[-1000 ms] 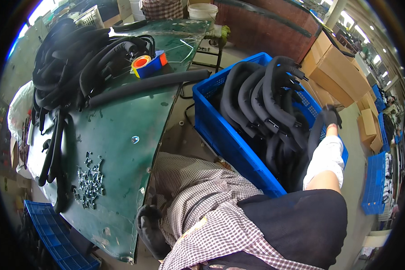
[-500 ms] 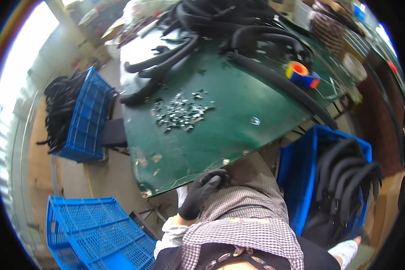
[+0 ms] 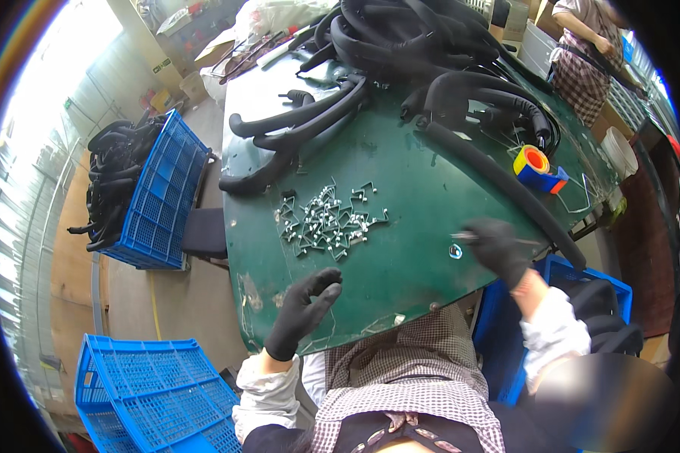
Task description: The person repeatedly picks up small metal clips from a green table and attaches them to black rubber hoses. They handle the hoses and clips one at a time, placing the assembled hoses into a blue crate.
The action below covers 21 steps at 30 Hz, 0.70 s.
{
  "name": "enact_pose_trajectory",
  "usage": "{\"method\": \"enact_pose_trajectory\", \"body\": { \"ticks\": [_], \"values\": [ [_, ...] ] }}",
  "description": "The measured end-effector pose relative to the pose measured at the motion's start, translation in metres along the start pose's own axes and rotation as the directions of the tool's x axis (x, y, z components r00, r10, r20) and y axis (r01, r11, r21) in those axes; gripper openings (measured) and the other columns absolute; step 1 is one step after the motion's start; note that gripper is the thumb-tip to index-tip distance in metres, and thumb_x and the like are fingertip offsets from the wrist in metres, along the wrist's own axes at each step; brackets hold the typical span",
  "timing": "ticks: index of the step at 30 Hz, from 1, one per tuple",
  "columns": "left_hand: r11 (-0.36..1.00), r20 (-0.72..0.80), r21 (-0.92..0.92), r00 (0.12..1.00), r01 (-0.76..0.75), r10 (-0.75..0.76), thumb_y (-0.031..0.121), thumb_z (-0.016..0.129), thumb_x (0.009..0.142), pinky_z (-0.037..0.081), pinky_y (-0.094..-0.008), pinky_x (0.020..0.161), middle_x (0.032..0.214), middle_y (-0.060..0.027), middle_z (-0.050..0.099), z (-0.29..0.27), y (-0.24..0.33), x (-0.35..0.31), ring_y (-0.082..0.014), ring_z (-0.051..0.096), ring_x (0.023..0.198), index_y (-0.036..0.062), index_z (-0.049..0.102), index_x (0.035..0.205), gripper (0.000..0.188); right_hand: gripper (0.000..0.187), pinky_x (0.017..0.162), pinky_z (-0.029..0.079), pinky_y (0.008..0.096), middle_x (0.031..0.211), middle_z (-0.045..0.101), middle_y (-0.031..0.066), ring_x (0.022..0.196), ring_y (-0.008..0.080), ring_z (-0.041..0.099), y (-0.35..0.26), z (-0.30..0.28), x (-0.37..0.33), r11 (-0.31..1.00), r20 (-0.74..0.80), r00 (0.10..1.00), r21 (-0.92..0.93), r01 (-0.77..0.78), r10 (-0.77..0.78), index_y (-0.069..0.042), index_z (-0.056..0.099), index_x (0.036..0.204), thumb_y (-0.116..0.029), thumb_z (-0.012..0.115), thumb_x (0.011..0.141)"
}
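Observation:
My left hand (image 3: 304, 309), in a black glove, hovers over the near left edge of the green table (image 3: 400, 283). Its thumb stands apart from the bent fingers, and nothing is between them. My right hand (image 3: 500, 248), also black-gloved, is smeared by motion above the table's right front. Something thin and greyish sticks out at its fingers, too blurred to name. Just left of that hand lies a small shiny ring-like piece (image 3: 455, 251). A loose pile of small bent metal pieces (image 3: 329, 223) lies in front of my left hand.
Black foam-covered tubes (image 3: 393, 38) heap at the table's far side; one long tube (image 3: 499, 177) slants along the right. Near it sits a tape dispenser (image 3: 536, 170). Blue crates (image 3: 155, 196) stand left, with another crate (image 3: 159, 392) at lower left. A co-worker (image 3: 585, 60) stands far right.
My right hand has come up from beside the right crate to over the table. My left hand has moved left, from the table edge to over its corner. The view has shifted slightly.

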<state>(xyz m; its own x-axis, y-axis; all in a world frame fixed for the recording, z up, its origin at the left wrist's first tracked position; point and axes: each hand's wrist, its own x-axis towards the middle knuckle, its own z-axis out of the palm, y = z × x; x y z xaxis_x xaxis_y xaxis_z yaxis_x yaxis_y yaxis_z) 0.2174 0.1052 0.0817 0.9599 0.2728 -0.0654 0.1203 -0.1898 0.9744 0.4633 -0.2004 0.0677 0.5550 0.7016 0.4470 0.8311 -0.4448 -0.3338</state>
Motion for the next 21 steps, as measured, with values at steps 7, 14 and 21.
{"method": "enact_pose_trajectory", "body": {
  "ticks": [7, 14, 21],
  "values": [
    [0.780, -0.041, 0.592, 0.958, -0.205, 0.283, 0.019, 0.067, 0.087, 0.049, -0.0393, 0.085, 0.103, -0.0161, 0.065, -0.042, 0.021, 0.112, -0.0318, 0.063, 0.097, 0.0019, 0.062, 0.112, 0.031, 0.021, 0.067, 0.052, 0.0472, 0.092, 0.062, 0.0138, 0.079, 0.0342, 0.065, -0.029, 0.161, 0.139, 0.976, 0.020, 0.977, 0.026, -0.215, 0.214, -0.012, 0.061, 0.093, -0.031, 0.061, 0.085],
    [0.340, -0.073, 0.934, 0.871, -0.112, 0.486, 0.029, 0.066, 0.082, 0.039, -0.0458, 0.099, 0.126, -0.0181, 0.055, -0.064, -0.016, 0.259, -0.0363, 0.052, 0.116, 0.0027, 0.047, 0.131, 0.058, 0.028, 0.063, 0.054, 0.0476, 0.098, 0.059, 0.0143, 0.077, 0.0365, 0.066, -0.043, 0.187, 0.138, 0.953, 0.139, 0.947, 0.046, -0.299, 0.291, -0.010, 0.055, 0.099, -0.027, 0.064, 0.081],
    [0.065, -0.063, 0.997, 0.884, 0.037, 0.463, 0.030, 0.069, 0.075, 0.037, -0.0495, 0.099, 0.124, -0.0177, 0.054, -0.062, -0.027, 0.350, -0.0349, 0.050, 0.117, 0.0052, 0.046, 0.131, 0.066, 0.019, 0.061, 0.053, 0.0471, 0.095, 0.059, 0.0149, 0.074, 0.0350, 0.066, -0.041, 0.173, 0.141, 0.961, 0.178, 0.947, 0.023, -0.274, 0.266, -0.009, 0.054, 0.097, -0.023, 0.056, 0.085]
  ]
}}
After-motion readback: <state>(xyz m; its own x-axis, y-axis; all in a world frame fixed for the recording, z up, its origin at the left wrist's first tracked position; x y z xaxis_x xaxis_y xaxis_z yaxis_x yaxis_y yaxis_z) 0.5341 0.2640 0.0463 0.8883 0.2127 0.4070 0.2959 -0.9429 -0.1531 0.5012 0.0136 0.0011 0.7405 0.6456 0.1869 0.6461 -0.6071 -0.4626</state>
